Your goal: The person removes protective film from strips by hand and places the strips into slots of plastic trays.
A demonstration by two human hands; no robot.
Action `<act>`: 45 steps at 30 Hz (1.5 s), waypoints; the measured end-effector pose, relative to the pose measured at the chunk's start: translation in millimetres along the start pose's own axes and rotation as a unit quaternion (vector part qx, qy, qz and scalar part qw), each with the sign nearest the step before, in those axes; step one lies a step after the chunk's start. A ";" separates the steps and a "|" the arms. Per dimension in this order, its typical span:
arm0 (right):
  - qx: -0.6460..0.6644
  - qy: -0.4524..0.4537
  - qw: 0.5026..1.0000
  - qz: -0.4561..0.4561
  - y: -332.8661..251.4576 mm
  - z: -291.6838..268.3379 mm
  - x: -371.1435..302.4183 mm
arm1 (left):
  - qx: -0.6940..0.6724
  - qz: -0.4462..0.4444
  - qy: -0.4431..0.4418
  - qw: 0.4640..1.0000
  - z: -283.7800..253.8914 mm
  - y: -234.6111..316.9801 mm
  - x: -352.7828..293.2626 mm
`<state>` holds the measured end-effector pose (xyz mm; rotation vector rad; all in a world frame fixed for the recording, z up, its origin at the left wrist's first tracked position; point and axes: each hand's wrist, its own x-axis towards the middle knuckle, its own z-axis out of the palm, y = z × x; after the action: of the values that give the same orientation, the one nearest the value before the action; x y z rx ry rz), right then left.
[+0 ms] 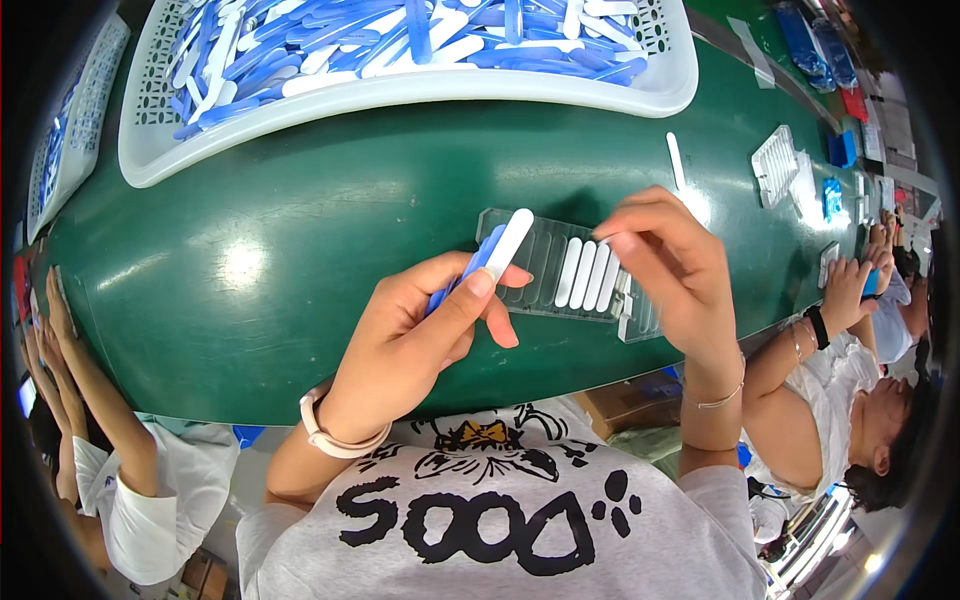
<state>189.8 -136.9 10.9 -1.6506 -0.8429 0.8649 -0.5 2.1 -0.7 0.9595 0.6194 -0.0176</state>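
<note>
1. Fingers [467,302] of the person's left hand [405,325]: thumb closed on a small fanned bundle, other fingers behind it, two tips spread toward the tray
2. Contents of that grip: one white, flat, round-ended strip [511,244] uppermost, slanting up and right; blue, flat strips [483,256] beneath, number not countable
3. Right hand [672,262]: thumb and forefinger drawn nearly together at the upper ends of the seated strips; whether anything is pinched there cannot be told
4. Clear, rectangular, slotted plastic tray [541,262]: on the glossy green table [330,215] between the hands, its left part partly behind the bundle; at its right, another clear slotted plastic piece [641,322], partly hidden, join unclear
5. Seated stock: four white, round-ended strips [582,272] visible side by side toward the tray's right end
6. Progress, by judgement: partly filled; several slots left of the row are bare, exact count obscured
7. Reserve: white, perforated plastic basket [300,115] beyond the hands, heaped with blue and white strips; one loose white strip [675,160] on the table, apart from the tray
</note>
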 end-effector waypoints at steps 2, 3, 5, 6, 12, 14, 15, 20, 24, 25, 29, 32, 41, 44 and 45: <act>-0.173 -0.072 0.982 -0.020 -4.4 -0.3 5.7 | 0.015 -0.002 0.004 1.000 0.2 2.3 -1.1; -0.174 -0.073 0.982 -0.022 -7.6 0.1 8.7 | 0.014 0.000 0.005 1.000 -0.2 2.6 -2.0; -0.250 -0.122 0.959 -0.063 -11.2 0.3 19.2 | 0.038 0.013 0.011 0.999 -1.5 2.7 -4.2; -0.250 -0.123 0.958 -0.064 -11.3 2.9 25.1 | 0.037 0.014 0.012 0.999 -1.7 1.9 -6.1; -0.370 -0.198 0.908 -0.013 -23.5 8.7 46.3 | 0.107 0.039 0.020 0.993 -3.3 0.3 -16.9; -0.395 -0.199 0.895 -0.050 -20.1 16.5 41.4 | 0.113 0.036 0.024 0.993 -5.4 -0.8 -19.0; -0.422 -0.198 0.881 -0.085 -21.1 19.1 38.0 | 0.112 0.037 0.025 0.993 -5.1 -1.0 -19.8; -0.355 -0.174 0.904 -0.163 -31.3 26.3 27.7 | 0.221 0.166 0.040 0.960 -8.2 -14.3 -20.5; -0.208 -0.109 0.961 -0.143 -23.4 32.4 6.2 | 0.231 0.130 0.000 0.964 -10.1 -5.2 -25.7; -0.209 -0.108 0.961 -0.143 -22.8 35.0 1.5 | 0.184 0.117 0.007 0.976 -10.0 -7.1 -26.1; -0.300 0.004 0.872 -0.386 -17.2 35.3 -11.9 | 0.027 0.032 -0.002 0.999 -16.6 2.8 -24.3; -0.432 -0.019 0.757 -0.489 -14.8 33.2 -23.1 | 0.019 0.022 -0.001 1.000 -17.3 2.5 -23.3; -0.188 -0.122 0.912 -0.345 -15.2 42.6 -16.1 | 0.024 0.052 -0.021 0.998 -11.7 -14.7 -23.1; -0.172 -0.094 0.963 -0.184 -23.1 30.7 -8.3 | 0.079 0.038 -0.037 0.995 -10.4 -6.2 -23.4; -0.192 -0.062 0.976 -0.082 -22.5 27.7 -3.1 | 0.088 0.054 -0.010 0.995 -9.9 -5.1 -23.2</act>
<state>161.9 -122.0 27.7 -1.8385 -1.2778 0.7255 -25.9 0.9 2.9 1.1605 0.5524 0.0145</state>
